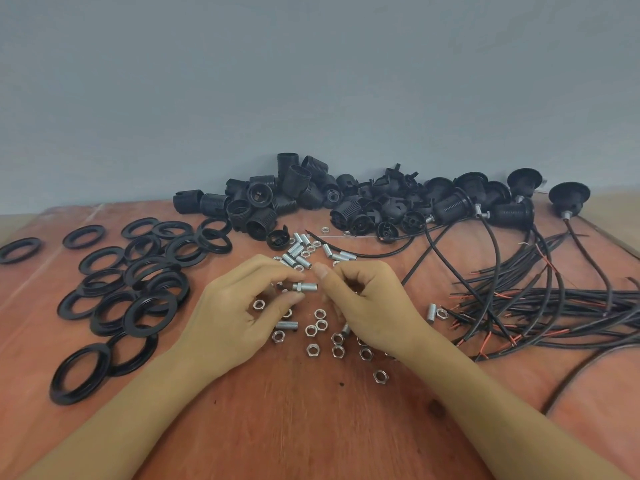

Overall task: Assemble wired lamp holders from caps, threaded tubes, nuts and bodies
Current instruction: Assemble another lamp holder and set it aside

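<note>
Centrally, the left hand [239,306] pinches a threaded tube [306,286] with a nut [296,286] on it, just above the table [294,410]. The right hand [363,299], fingers curled, sits beside its free end, grip unclear. Loose nuts [322,323] lie beneath, spare tubes [294,251] beyond, rings [145,282] left, wires [540,299] right, lamp bodies [294,192] along the wall [311,81].
</note>
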